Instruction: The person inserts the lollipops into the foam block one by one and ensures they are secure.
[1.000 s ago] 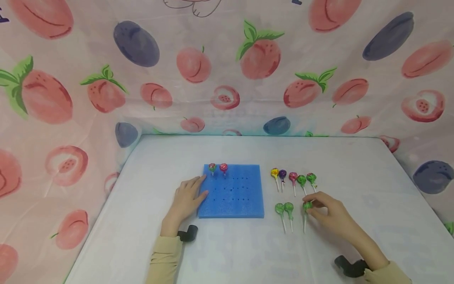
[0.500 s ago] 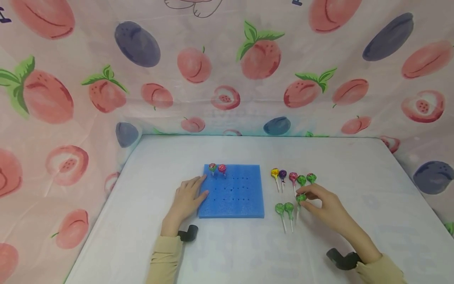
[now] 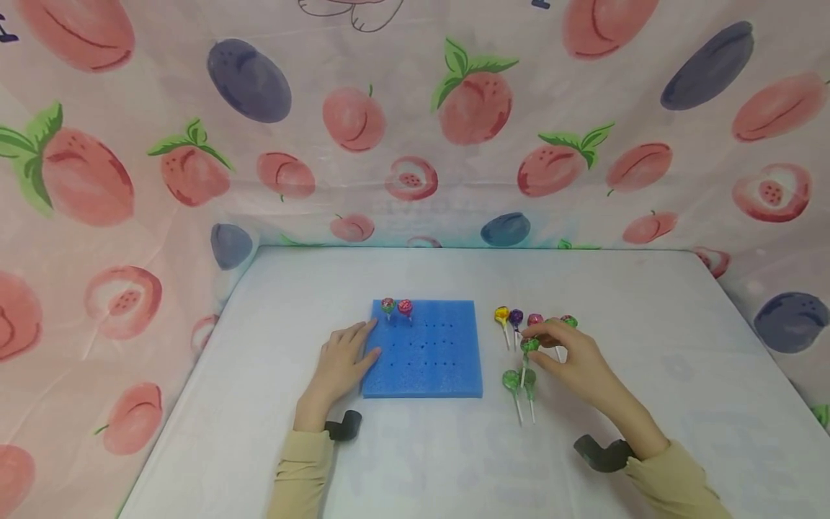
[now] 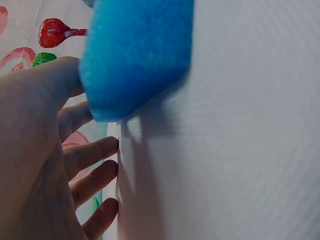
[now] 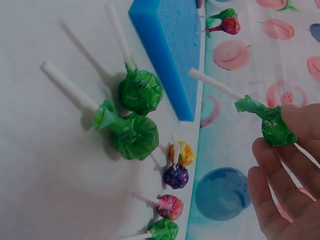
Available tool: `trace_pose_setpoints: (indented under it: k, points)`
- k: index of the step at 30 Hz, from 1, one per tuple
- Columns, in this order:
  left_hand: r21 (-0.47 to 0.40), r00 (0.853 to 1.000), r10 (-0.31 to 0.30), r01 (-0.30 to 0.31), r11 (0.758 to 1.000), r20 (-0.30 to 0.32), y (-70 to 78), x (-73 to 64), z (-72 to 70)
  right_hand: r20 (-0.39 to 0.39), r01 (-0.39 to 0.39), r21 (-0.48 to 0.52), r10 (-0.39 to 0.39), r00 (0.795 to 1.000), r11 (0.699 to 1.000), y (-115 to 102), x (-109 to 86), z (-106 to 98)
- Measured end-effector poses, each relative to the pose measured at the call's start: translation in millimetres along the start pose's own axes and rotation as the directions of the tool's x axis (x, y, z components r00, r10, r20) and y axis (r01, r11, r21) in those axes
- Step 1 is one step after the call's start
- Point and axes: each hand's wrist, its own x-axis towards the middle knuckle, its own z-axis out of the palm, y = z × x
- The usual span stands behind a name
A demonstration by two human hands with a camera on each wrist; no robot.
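Note:
My left hand rests along the left edge of a blue foam block dotted with small holes, its fingers extended. Two lollipops stand upright at the block's back left: a green-and-red one and a red one. Between thumb and fingers, my right hand pinches a green lollipop by its wrapped head, with the white stick pointing down. It hangs above the table, over two green lollipops that lie side by side. Behind the right hand, a green lollipop is partly covered.
Farther back on the white table lie a yellow lollipop, a purple one, a pink one and green ones. A fruit-print cloth hangs behind and at both sides.
My right hand has lifted the green lollipop off the table and carried it leftward toward the foam block. The left hand stays where it was.

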Motion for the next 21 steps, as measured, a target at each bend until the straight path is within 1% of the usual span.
trace_pose_setpoints:
  k: [7,13,21]
  points:
    - [-0.003,1.000,-0.002,0.002,1.000,0.001,-0.2,0.3,0.0,0.003,0.050,0.054,-0.051,0.999,0.997,-7.7,14.0,7.2]
    - [0.000,1.000,-0.002,0.002,1.000,0.008,-0.3,0.8,0.0,0.029,0.033,0.091,-0.036,0.999,0.995,-15.8,25.8,12.3]
    - [0.010,1.000,-0.004,0.004,1.000,-0.001,-1.6,1.2,0.2,0.027,0.063,0.133,-0.067,0.997,0.989,-29.0,42.2,20.6]
